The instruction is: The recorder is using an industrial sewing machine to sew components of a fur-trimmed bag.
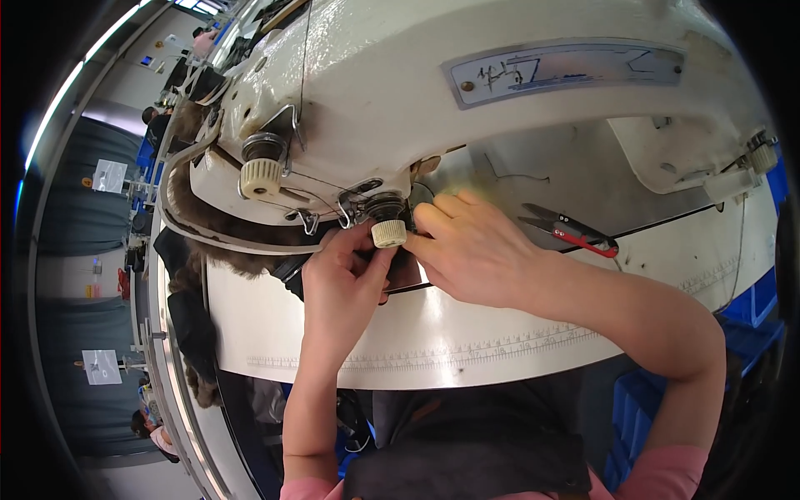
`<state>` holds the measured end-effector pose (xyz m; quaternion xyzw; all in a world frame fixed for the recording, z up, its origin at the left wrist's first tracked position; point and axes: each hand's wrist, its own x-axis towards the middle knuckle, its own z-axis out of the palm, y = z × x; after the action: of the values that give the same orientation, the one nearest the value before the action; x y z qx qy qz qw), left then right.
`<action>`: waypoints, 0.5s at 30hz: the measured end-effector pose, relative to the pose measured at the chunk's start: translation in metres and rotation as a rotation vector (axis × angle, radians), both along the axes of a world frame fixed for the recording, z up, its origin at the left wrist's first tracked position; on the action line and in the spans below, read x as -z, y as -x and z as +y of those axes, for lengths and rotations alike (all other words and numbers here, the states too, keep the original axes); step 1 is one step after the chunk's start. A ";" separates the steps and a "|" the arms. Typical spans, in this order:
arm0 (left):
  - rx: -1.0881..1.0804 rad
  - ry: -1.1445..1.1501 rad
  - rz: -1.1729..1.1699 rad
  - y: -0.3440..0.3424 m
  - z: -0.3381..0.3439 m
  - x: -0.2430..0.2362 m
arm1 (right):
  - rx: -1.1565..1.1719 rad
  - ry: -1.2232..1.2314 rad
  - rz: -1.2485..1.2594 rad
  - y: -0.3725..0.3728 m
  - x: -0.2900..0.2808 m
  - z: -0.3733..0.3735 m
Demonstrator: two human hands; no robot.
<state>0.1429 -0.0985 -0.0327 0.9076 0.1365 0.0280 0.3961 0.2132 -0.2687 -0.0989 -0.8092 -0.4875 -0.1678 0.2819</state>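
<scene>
A cream sewing machine head [367,92] fills the upper middle. My left hand [342,275] is under its front end, beside the ribbed cream tension knob [388,234]. Its thumb and fingers are pinched together, and what lies between them is hidden. My right hand [475,246] comes in from the right with its fingers curled closed near the needle area. Whatever those fingertips grip is too small and covered to make out. Dark fabric with brown fur [242,260] lies left of my left hand. Red-handled thread snips [575,232] lie on the machine bed, right of my right hand.
A second tension knob [261,175] and wire thread guides stick out from the machine's front. The white table [450,350] has a ruler scale along its near edge. Blue crates [633,417] stand at the lower right. Other people sit far off at the left.
</scene>
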 end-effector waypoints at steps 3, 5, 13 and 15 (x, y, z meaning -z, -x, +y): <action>-0.010 -0.060 -0.014 -0.002 -0.001 0.000 | 0.005 -0.006 -0.023 0.000 0.001 -0.001; -0.038 -0.028 0.011 -0.003 -0.002 -0.003 | -0.003 0.001 -0.014 0.000 0.001 -0.001; -0.063 0.031 0.012 0.000 -0.001 -0.003 | -0.010 -0.007 -0.014 0.001 0.001 -0.001; -0.023 0.184 -0.031 0.002 0.005 0.000 | -0.012 0.016 -0.002 0.001 0.001 -0.001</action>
<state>0.1404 -0.0934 -0.0325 0.8651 0.1426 0.0338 0.4797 0.2119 -0.2699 -0.0994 -0.8082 -0.4939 -0.1632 0.2761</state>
